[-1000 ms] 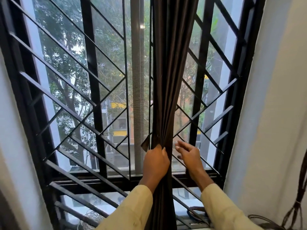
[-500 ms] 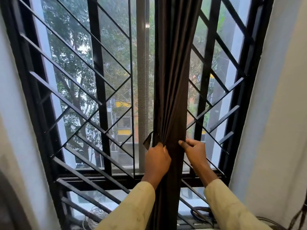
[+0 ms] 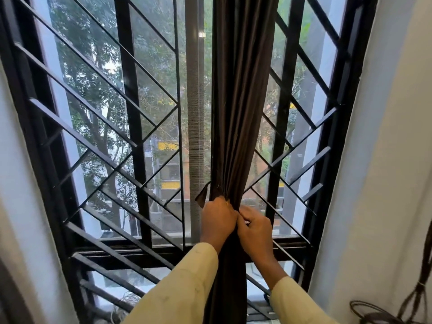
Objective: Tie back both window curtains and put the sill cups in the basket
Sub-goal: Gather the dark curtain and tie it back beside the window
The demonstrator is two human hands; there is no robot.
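- Where the dark brown curtain (image 3: 240, 101) hangs gathered into one narrow bunch down the middle of the window, both hands meet on it, low on the bunch.
- The left hand (image 3: 218, 219) wraps the bunch from its left side, its fingers (image 3: 225, 203) curled tight around the folds, so it is clamped on the curtain.
- The right hand (image 3: 256, 228) sits just beside the left, touching it, with its fingers (image 3: 243, 215) bent inward and pinching at the fabric where the two hands meet; what exactly they pinch is hidden between the hands.
- A small flap of cloth (image 3: 203, 195) sticks out to the left, just above the left hand.
- Below the hands the curtain drops straight between the two pale yellow sleeves (image 3: 187, 288).
- Behind the curtain stands a black window grille (image 3: 131, 136) with upright and slanting bars, and beyond it trees and a building with yellow bands.
- A grey mesh strip (image 3: 195, 113) runs upright just left of the curtain.
- White walls (image 3: 385, 160) frame the window on both sides, and dark cords (image 3: 411, 300) hang at the lower right corner.
- Neither cups nor a basket show in this view.
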